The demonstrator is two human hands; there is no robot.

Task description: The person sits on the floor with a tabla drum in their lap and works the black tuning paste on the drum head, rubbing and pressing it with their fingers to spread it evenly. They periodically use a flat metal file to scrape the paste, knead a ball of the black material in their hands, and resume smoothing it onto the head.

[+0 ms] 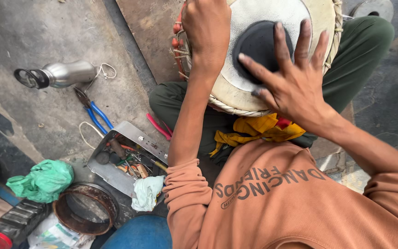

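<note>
A hand drum [240, 87] with a pale skin head and a black round patch [259, 46] rests on my lap, laced with rope around its rim. My right hand [295, 78] lies spread on the drum head, fingers apart, fingertips over the black patch. My left hand [207, 28] grips the drum's far left rim by the red and pale lacing, fingers curled over the edge. A yellow cloth [254, 129] lies bunched under the drum on my green trousers.
On the floor at left lie a steel bottle [61, 74], blue-handled pliers [93, 113], an open metal toolbox [125, 159] with several small tools, a white rag [146, 192], a green plastic bag [42, 180], a rusty metal ring [86, 208] and a dark bottle with a red cap [12, 226].
</note>
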